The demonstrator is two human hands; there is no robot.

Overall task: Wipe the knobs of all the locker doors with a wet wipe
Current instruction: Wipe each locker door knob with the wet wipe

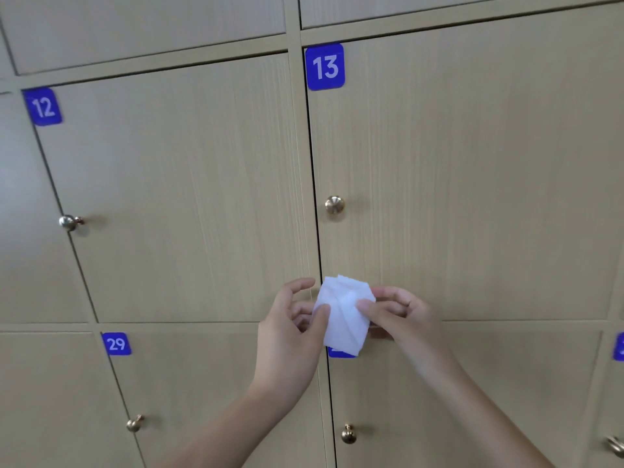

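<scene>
A folded white wet wipe (342,315) hangs in front of the lockers, held between both hands. My left hand (290,329) pinches its left edge with thumb and fingers. My right hand (401,315) pinches its right side. Above them is the brass knob of locker 13 (334,205), and the wipe is well below it, not touching. The knob of locker 12 (69,222) is at the left. Lower down are the knob of locker 29 (134,423) and the knob of the door beneath 13 (348,434).
Beige wooden locker doors fill the view, with blue number plates 12 (43,107), 13 (325,66) and 29 (116,343). The wipe covers most of another plate. A further knob (616,445) shows at the bottom right edge.
</scene>
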